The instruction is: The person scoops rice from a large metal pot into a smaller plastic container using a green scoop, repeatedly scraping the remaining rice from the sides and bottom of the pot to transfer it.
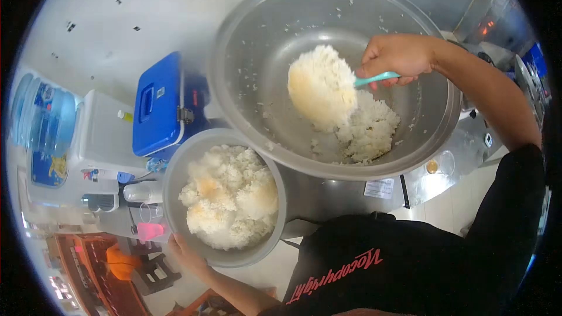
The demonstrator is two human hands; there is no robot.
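My right hand (395, 58) is closed around the turquoise handle of a rice paddle (377, 78). A large clump of white rice (322, 85), yellowish in places, covers the paddle's blade. It is held over a wide grey metal basin (240, 99), where a smaller heap of rice (369, 129) lies on the bottom. Beside that basin stands a smaller round grey pot (175, 181), with a mound of steaming rice (231, 199) in it. My left hand (184, 251) grips this pot at its lower left rim, its fingers partly hidden by the pot.
A blue cooler box (157, 104) with a latch stands left of the basin. Clear plastic cups (143, 193) and a pink container (150, 231) are near the smaller pot. A paper label (379, 188) lies on the metal counter (310, 196). A large water bottle (50, 120) is at far left.
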